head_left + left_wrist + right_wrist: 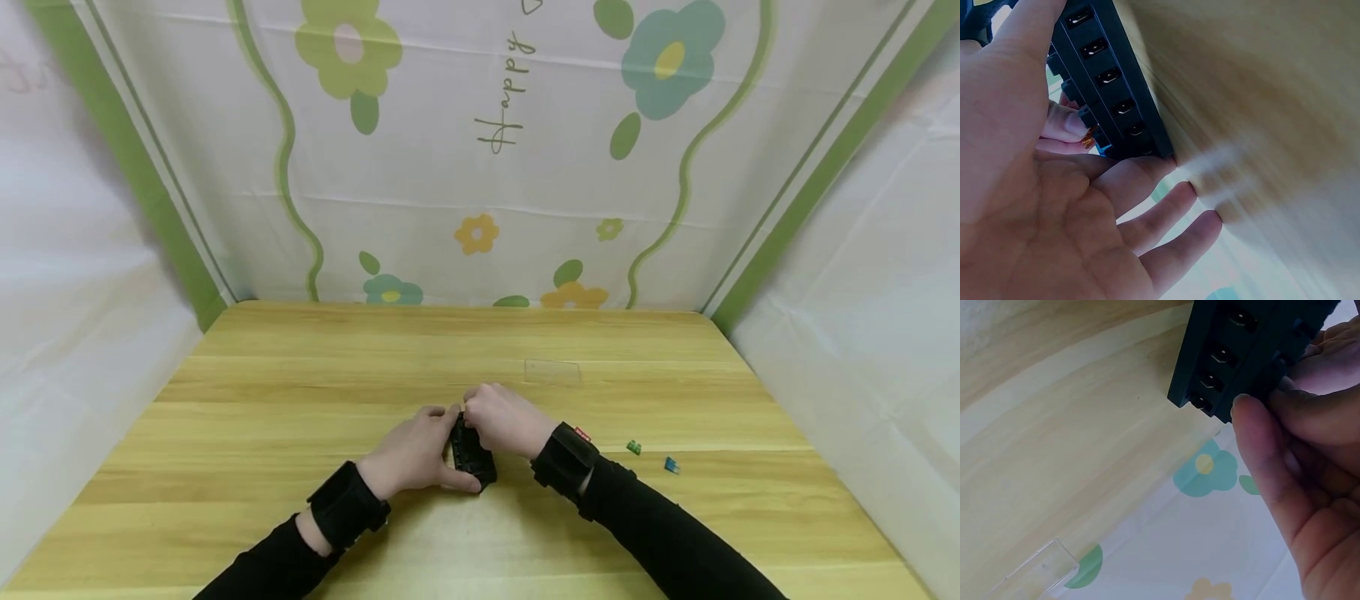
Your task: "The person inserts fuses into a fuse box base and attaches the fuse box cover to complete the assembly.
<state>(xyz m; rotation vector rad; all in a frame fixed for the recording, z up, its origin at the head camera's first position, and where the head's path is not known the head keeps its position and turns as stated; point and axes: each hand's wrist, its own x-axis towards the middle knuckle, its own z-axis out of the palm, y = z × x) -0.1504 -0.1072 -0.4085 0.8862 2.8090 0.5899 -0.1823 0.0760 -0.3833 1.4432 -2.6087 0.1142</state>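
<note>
A black fuse box [472,454] with a row of metal terminals along its side lies on the table. My left hand [412,454] grips it, thumb at the near end and index finger at the far end. In the left wrist view, the other fingers of that hand rest with their tips on the table. My right hand [506,419] is at the far end of the box. Its thumb and finger pinch a small orange blade fuse [1089,138] at the slots. In the right wrist view, the fingers hide the fuse against the box [1244,356].
To the right of my right wrist lie a green blade fuse [633,447] and a blue blade fuse [672,465]. A clear plastic cover [552,372] lies farther back. Flower-printed cloth [450,167] stands behind the wooden table [300,367].
</note>
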